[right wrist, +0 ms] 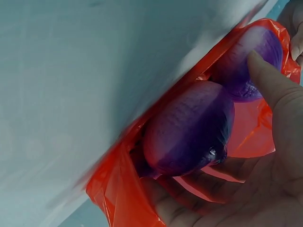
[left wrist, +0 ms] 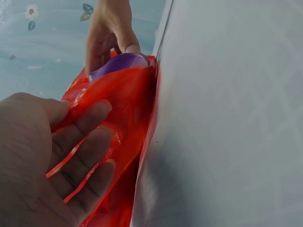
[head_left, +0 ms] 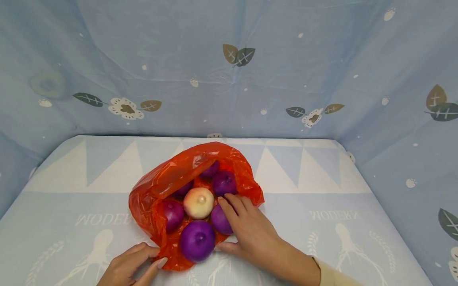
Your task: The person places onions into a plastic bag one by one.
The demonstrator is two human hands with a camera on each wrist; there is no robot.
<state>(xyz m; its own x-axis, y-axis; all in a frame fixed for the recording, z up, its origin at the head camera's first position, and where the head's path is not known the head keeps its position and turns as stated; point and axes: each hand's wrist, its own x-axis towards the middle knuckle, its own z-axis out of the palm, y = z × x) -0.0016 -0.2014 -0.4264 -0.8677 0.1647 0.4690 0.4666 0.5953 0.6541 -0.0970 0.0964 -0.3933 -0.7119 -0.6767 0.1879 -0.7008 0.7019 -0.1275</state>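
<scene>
A red plastic bag [head_left: 152,190] lies on its side, mouth toward me, with several purple onions and one pale yellow onion [head_left: 198,203] inside. My left hand [head_left: 129,265] pinches the bag's front left edge between thumb and fingers. Over the right side of the mouth, my right hand [head_left: 255,228] curls its fingers round a purple onion [head_left: 219,219]. Its thumb reaches the larger front purple onion [head_left: 197,241], which sits at the bag's lip. In the right wrist view, the gripped onion [right wrist: 189,127] lies between fingers and thumb. Folds of the bag partly hide the rear onions.
The table is covered with a pale blue and white patterned cloth [head_left: 286,246]. Behind it and at both sides hang blue fabric walls [head_left: 186,59] printed with leaves and flowers.
</scene>
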